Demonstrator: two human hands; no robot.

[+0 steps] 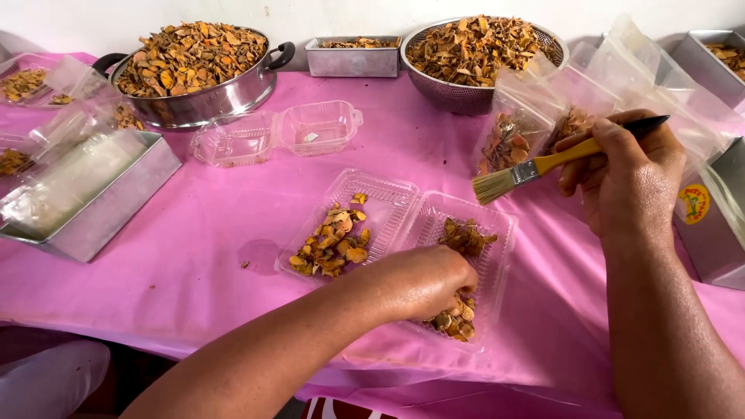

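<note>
My left hand [423, 281] rests with curled fingers in the right half of an open clear plastic clamshell box [396, 208], on dried orange-brown slices [458, 318]; what it grips is hidden. The box's left half holds another heap of dried slices [332, 242]. My right hand [630, 180] is raised to the right of the box and holds a small paintbrush [528, 171] with a yellow and black handle, bristles pointing left above the pink tablecloth [209, 225].
At the back stand a steel pot [202, 102] and a steel colander [458, 95], both heaped with dried slices, and a small steel tin [353, 60]. An empty clamshell box [275, 136] lies behind. Steel trays with clear bags sit at left [101, 209] and right [710, 240].
</note>
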